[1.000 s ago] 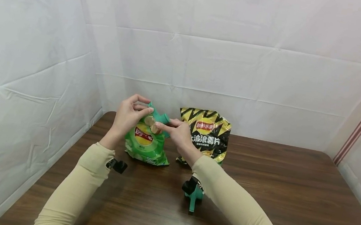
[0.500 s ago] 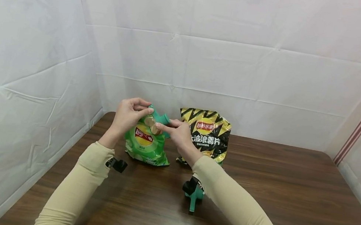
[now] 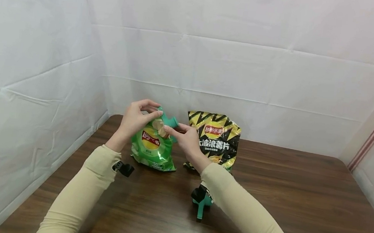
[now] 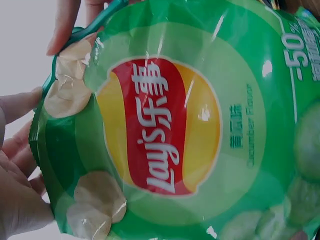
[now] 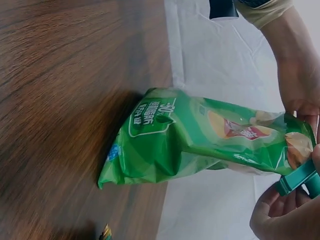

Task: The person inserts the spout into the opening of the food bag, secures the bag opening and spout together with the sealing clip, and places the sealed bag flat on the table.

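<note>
A green Lay's chip bag (image 3: 150,147) stands on the table with its top between both hands. My left hand (image 3: 134,120) pinches the bag's top edge, thumb in front and fingers behind. A teal bag clip with a round spout (image 3: 171,121) lies across the bag's top at its right side, and my right hand (image 3: 188,137) grips it. In the right wrist view, the clip (image 5: 298,177) sits right at the bag's top end. In the left wrist view, a thin teal strip (image 4: 107,15) runs along part of the top edge. The right fingers partly hide the clip.
A black and yellow Lay's bag (image 3: 217,139) stands to the right, partly behind the right hand. A second teal clip (image 3: 201,208) lies on the brown wooden table (image 3: 285,193) in front, under the right wrist. White cloth (image 3: 234,68) hangs behind.
Both hands and the top of the green bag shift slightly to the right in the head view, whose whole picture also moves a little. The grips stay the same.
</note>
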`<act>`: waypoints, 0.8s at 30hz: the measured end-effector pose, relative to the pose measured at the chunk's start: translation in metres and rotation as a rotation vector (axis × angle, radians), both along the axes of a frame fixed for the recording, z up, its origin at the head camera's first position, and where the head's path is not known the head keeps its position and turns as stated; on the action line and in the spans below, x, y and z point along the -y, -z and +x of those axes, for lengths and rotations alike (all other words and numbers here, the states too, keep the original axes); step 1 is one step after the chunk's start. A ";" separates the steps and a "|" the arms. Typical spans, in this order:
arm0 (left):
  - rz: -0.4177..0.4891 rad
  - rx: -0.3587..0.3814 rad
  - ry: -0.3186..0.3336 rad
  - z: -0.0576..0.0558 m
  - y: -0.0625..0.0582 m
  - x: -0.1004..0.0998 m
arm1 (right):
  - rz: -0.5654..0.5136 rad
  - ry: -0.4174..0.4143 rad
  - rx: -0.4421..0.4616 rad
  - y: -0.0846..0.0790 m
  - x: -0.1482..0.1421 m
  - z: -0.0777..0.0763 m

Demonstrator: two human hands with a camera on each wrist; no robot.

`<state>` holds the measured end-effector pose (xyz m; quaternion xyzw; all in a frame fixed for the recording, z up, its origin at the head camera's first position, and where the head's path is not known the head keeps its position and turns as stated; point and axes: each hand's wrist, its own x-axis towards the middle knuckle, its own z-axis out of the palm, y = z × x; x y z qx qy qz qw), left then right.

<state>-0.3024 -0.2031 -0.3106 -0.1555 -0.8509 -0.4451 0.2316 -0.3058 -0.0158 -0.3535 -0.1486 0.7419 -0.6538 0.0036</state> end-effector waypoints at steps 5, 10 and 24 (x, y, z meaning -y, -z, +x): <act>-0.003 -0.064 -0.061 0.004 0.001 0.006 | 0.001 -0.048 -0.009 0.002 -0.002 0.002; 0.021 -0.120 -0.122 0.006 0.004 0.016 | 0.035 -0.054 -0.001 0.006 -0.006 0.001; 0.330 0.183 -0.005 0.005 0.023 0.048 | 0.129 -0.077 0.083 0.017 -0.014 0.001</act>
